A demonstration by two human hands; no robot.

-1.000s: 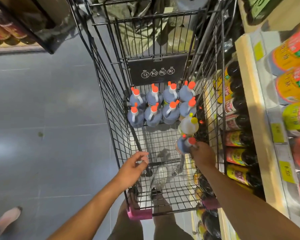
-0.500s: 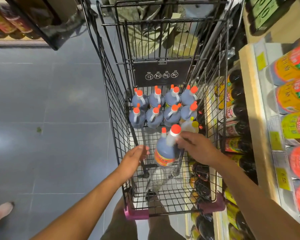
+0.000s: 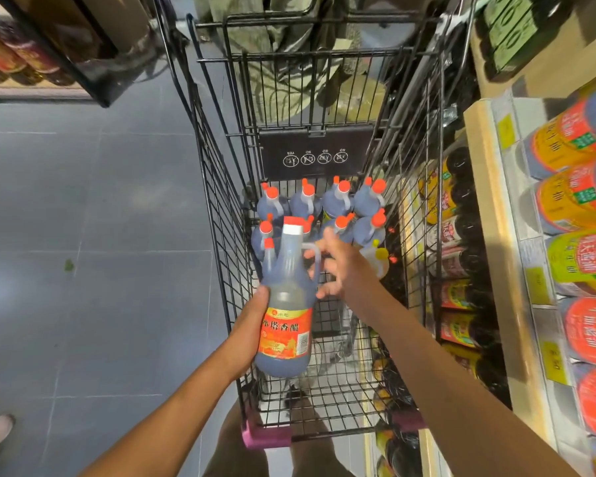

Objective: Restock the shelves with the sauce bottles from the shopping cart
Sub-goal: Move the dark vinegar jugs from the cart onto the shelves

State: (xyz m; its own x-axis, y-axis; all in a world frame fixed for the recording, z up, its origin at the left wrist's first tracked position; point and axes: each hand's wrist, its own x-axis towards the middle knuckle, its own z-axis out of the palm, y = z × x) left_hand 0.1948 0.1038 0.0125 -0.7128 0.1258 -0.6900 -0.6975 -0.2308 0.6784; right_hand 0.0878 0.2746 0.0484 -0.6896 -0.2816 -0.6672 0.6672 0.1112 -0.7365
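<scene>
Large dark-liquid plastic bottle (image 3: 286, 297), red cap, clear side handle, red-orange label: held above black wire shopping cart (image 3: 221, 253), near end, cap pointing away from camera. Left hand (image 3: 252, 325) grip wraps lower body beside label, grasping bottle. Right hand (image 3: 338, 266) at handle, fingers spread, blurred; cannot tell if hooked or released. Judgement: full, so heavy, liquid will slosh; smooth wall, glossy label, likely slippery. Best hold: handle plus palm under base. More red-capped bottles (image 3: 338, 204) standing at cart far end. Wooden shelf (image 3: 489, 235) just right of cart.
</scene>
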